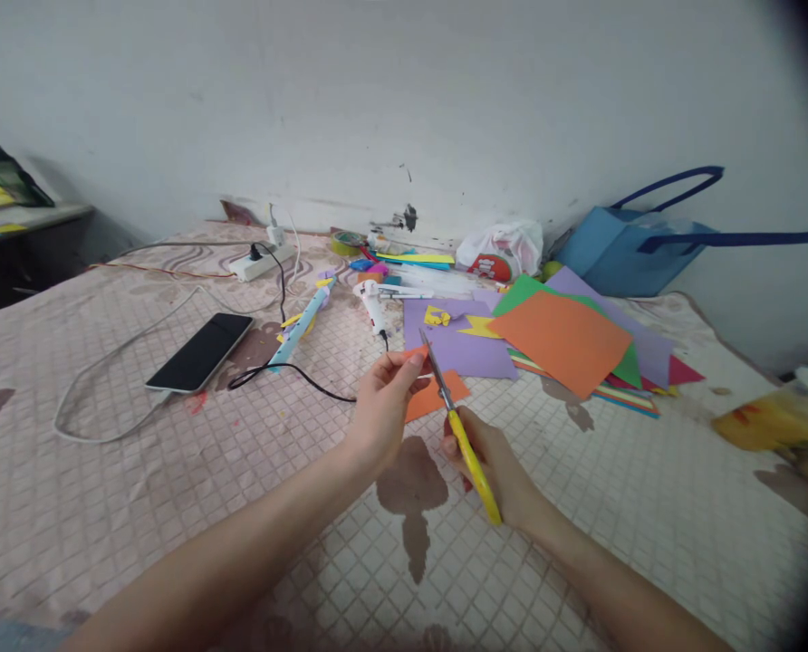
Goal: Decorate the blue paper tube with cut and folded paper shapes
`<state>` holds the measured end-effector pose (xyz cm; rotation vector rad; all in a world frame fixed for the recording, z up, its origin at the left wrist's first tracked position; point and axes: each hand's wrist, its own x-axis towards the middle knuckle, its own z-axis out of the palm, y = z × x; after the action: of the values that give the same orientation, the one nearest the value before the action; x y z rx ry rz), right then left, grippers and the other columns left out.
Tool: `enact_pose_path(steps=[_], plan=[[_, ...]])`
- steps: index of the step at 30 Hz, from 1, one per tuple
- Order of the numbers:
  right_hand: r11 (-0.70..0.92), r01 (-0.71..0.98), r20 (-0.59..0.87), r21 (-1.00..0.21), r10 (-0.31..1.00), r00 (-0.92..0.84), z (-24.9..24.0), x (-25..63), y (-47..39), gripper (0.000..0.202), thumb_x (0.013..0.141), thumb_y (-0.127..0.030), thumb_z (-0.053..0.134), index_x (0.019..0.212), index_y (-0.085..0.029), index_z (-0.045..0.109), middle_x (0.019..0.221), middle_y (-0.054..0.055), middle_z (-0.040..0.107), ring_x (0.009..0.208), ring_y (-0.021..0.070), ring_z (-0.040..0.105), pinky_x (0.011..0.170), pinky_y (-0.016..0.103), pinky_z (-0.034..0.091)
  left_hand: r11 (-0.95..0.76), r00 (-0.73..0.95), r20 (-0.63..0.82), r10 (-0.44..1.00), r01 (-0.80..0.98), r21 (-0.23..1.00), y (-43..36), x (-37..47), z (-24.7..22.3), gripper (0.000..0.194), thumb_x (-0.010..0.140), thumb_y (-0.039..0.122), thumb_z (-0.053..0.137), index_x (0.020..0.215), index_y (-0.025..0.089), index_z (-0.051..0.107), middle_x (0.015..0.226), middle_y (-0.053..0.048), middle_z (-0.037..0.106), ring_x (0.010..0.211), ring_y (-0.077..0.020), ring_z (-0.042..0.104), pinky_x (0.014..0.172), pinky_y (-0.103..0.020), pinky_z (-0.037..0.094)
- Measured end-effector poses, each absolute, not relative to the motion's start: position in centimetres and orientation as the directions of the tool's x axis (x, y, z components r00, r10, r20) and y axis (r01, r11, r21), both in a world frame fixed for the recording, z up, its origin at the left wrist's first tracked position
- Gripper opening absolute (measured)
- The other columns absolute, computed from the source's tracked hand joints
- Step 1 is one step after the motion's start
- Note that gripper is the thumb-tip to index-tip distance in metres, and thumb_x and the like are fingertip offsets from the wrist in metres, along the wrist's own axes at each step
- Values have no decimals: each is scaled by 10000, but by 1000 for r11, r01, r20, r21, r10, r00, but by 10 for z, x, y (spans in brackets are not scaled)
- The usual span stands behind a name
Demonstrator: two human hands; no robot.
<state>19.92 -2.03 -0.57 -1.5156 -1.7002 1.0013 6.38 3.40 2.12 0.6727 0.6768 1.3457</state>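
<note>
My left hand [385, 398] pinches a small piece of orange paper [416, 351] between thumb and fingers, above the middle of the table. Yellow-handled scissors [473, 462] are in my right hand [495, 462], their metal blades pointing away from me and up beside the orange piece. Whether the blades touch the paper I cannot tell. Beneath the hands lies a larger orange sheet [453, 388], partly hidden by the left fingers and the scissors. Just beyond it is a purple sheet [476, 355] with crumpled yellow paper [437, 316] on it.
A white glue gun [371, 310] lies behind my left hand, near a light-blue paper strip [302, 326]. At left are a phone [200, 353] on its cable and a power strip [261, 263]. Coloured sheets [560, 340] and a blue bag [628, 254] occupy the right.
</note>
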Motion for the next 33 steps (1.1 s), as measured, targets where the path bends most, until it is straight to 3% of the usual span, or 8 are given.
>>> enact_pose_path(steps=[8, 17, 27, 33], plan=[[-26, 460, -96, -888, 987, -130, -3, 201, -20, 222, 830, -373, 530, 756, -222, 384, 569, -56, 458, 425, 74, 370, 398, 190, 346, 89, 135, -20, 991, -531, 843, 40, 55, 18, 186, 749, 306, 687, 720, 154, 584, 835, -42, 663, 793, -133, 608, 789, -288, 456], [-18, 502, -90, -865, 989, -120, 1, 205, -18, 274, 812, -436, 535, 732, -224, 382, 529, -70, 390, 420, 77, 332, 407, 200, 335, 71, 213, 23, 977, -423, 904, 51, 43, 19, 201, 769, 327, 677, 731, 145, 601, 805, -66, 687, 802, -152, 633, 813, -314, 460], [-12, 518, -81, -855, 991, -111, -1, 207, -17, 221, 810, -347, 522, 700, -225, 374, 510, -73, 359, 410, 74, 320, 390, 198, 329, 114, 293, 6, 956, -389, 914, 58, 34, 22, 153, 750, 270, 696, 721, 139, 622, 814, -82, 707, 772, -154, 652, 785, -314, 484], [-54, 465, -131, -884, 982, -135, 2, 208, -18, 215, 789, -334, 507, 677, -229, 356, 539, -60, 430, 412, 76, 338, 396, 201, 346, 149, 342, -19, 940, -359, 922, 65, 28, 25, 161, 723, 251, 729, 724, 127, 626, 795, -93, 713, 757, -155, 666, 779, -314, 499]])
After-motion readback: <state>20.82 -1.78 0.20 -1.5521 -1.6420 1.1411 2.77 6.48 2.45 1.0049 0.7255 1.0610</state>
